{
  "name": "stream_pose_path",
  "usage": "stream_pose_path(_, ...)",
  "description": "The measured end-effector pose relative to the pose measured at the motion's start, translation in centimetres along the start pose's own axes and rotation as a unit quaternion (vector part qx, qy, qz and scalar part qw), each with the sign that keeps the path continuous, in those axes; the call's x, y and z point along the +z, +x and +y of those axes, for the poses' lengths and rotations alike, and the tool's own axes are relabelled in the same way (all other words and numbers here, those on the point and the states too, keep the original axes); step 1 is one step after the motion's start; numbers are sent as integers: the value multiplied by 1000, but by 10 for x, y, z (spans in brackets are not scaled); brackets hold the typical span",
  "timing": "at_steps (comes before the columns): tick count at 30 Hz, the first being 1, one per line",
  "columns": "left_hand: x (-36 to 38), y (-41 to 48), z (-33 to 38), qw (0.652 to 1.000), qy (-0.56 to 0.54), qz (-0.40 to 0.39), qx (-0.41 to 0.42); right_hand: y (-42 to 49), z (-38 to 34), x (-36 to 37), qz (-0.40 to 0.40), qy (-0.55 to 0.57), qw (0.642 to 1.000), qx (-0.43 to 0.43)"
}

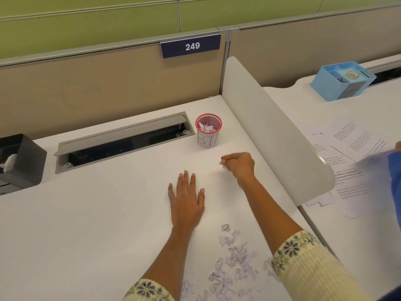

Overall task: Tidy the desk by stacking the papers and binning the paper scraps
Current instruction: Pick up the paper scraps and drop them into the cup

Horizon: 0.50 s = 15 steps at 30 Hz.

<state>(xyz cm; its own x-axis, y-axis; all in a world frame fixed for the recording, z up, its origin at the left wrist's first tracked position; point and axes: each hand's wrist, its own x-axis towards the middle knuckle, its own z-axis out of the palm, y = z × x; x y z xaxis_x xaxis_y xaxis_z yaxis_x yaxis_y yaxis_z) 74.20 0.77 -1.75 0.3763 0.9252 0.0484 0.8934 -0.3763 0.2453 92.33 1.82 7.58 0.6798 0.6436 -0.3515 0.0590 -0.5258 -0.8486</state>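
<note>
A: OK, right fingers (pixel 227 159)?
B: Curled into a fist, knuckles up, pinching a scrap (pixel 224 168) of white paper that pokes out on the fist's left side. The right hand (pixel 239 165) is just right of centre frame with the wrist bent. Its forearm runs down to the lower right into a cream floral sleeve (pixel 303 263).
A: And left fingers (pixel 186 181)?
B: Straight, slightly spread, pointing up-frame, holding nothing. The left hand (pixel 187 200) lies palm-down, flat on the white desk (pixel 86 213), centre frame. Its forearm comes up from the bottom edge.
A: Bin?
B: A red mesh bin (pixel 208 132), upright, mouth up, paper label round it, crumpled bits inside. It's above the right hand in frame, near it, not touching.
A: Other scraps?
B: A loose pile of scraps (pixel 235 261), lower centre-right, between the two forearms. It spreads from below the left hand down to the bottom edge.
A: Papers?
B: The printed papers (pixel 351 148) lie flat, fanned and overlapping on the neighbouring desk at right frame, beyond the white divider (pixel 271 127).
</note>
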Motion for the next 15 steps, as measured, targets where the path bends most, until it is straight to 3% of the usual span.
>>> stream_pose_path(3,1,0,0,1000,-5,-6,0,22,-38,5,13,12,998,-55)
stream_pose_path(8,0,2,0,1000,-9,-8,-4,53,-92,26,51,-67,984,-159)
stream_pose_path(15,-3,3,0,1000,-5,-12,-9,79,-111,46,32,-143,969,-201)
